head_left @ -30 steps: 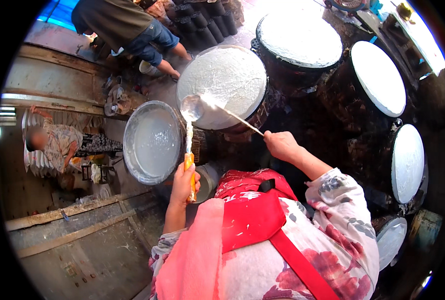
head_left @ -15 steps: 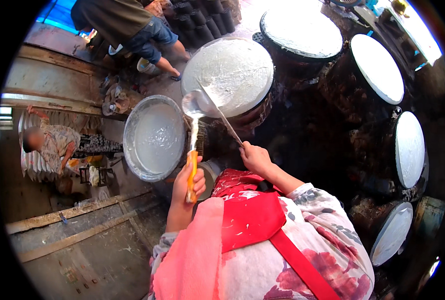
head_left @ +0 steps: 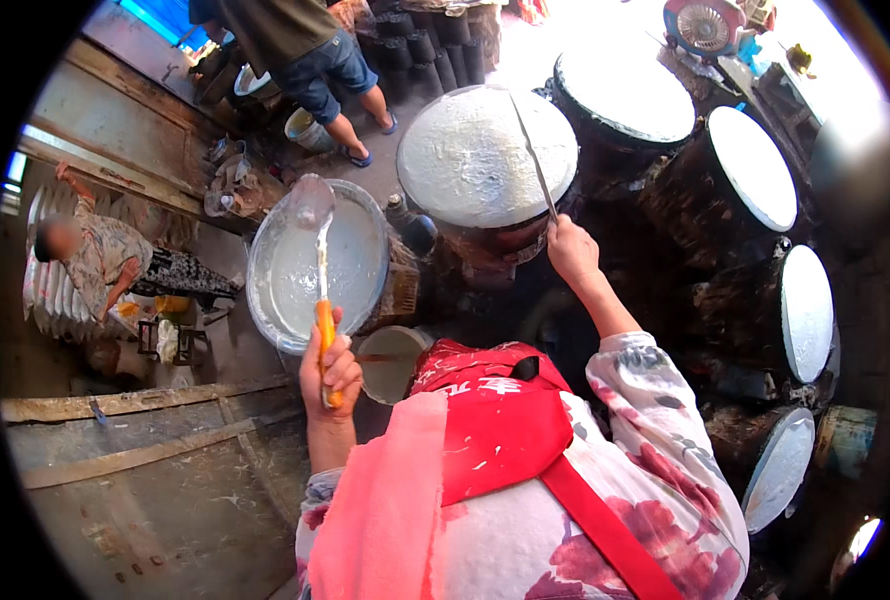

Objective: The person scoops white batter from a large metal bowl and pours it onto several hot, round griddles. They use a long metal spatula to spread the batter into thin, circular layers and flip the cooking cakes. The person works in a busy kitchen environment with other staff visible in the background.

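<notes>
My left hand (head_left: 333, 375) is wrapped round the yellow-orange handle of a ladle (head_left: 312, 205), whose batter-smeared bowl is over the far rim of a large metal basin (head_left: 255, 285). White liquid batter lies in the basin. My right hand (head_left: 572, 248) grips the near end of a long thin flat blade, like a spatula (head_left: 532, 150). That blade reaches across a round griddle (head_left: 455, 150) on a dark drum stove, its top coated with a white layer. Whether the blade touches the layer, I cannot tell.
Several more white-topped drum stoves (head_left: 755, 165) curve round to my right. Between basin and my apron stands a pale bucket (head_left: 390, 370). A bottle (head_left: 410, 225) is beside the basin. One person in shorts (head_left: 315, 65) stands beyond; another (head_left: 105, 250) is at the left. Dark cylinders (head_left: 425, 55) are stacked behind.
The ladle has moved left from the griddle's edge to above the basin. My right hand has reached farther out and right, swinging the blade across the griddle.
</notes>
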Action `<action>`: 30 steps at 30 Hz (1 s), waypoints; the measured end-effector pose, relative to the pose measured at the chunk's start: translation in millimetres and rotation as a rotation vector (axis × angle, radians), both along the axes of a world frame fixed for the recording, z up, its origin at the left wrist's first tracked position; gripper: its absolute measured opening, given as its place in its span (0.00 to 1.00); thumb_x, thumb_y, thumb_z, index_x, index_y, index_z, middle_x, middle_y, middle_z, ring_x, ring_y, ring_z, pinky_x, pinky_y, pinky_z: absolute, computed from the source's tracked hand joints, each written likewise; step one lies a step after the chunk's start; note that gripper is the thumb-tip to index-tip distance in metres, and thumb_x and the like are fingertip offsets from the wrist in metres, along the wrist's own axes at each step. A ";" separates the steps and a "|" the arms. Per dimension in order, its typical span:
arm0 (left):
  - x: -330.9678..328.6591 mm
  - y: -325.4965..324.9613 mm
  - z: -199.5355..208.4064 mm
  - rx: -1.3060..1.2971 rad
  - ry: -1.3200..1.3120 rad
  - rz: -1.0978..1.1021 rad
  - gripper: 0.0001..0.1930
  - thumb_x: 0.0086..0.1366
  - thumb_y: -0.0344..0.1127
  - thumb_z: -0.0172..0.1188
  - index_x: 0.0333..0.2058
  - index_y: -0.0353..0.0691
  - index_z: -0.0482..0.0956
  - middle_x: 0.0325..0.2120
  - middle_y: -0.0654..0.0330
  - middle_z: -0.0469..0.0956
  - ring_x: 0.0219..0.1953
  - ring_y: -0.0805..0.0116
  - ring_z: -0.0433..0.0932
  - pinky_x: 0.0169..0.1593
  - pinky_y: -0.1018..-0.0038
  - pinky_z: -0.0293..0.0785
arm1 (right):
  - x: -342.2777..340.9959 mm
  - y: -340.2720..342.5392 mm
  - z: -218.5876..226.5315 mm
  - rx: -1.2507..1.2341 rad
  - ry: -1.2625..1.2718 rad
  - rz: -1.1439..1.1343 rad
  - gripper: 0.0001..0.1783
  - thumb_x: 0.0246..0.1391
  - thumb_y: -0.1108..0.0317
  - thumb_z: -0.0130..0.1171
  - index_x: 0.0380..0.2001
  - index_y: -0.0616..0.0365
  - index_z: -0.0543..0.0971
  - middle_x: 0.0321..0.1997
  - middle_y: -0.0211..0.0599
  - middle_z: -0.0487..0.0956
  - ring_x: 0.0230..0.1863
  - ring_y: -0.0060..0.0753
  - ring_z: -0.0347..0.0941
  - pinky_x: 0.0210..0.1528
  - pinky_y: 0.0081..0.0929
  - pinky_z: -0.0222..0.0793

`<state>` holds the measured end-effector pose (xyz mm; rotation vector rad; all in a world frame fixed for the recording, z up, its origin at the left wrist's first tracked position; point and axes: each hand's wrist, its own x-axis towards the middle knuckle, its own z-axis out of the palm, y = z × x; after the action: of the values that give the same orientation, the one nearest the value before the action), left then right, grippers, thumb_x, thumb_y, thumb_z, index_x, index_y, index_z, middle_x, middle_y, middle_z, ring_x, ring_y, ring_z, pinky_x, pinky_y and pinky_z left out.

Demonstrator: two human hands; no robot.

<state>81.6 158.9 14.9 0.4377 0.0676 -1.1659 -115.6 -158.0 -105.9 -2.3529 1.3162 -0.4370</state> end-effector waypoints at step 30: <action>-111.9 -208.4 31.1 0.222 -0.212 -0.978 0.19 0.71 0.40 0.38 0.55 0.34 0.60 0.18 0.65 0.63 0.12 0.83 0.63 0.15 0.87 0.65 | -253.1 81.0 6.0 0.027 0.062 -0.454 0.10 0.49 0.65 0.49 0.30 0.60 0.74 0.27 0.47 0.79 0.30 0.46 0.78 0.30 0.41 0.74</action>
<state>-30.3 -49.5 46.0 0.8346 -0.2303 -2.0711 -368.7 -77.0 -99.9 -2.0497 1.8789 -0.4744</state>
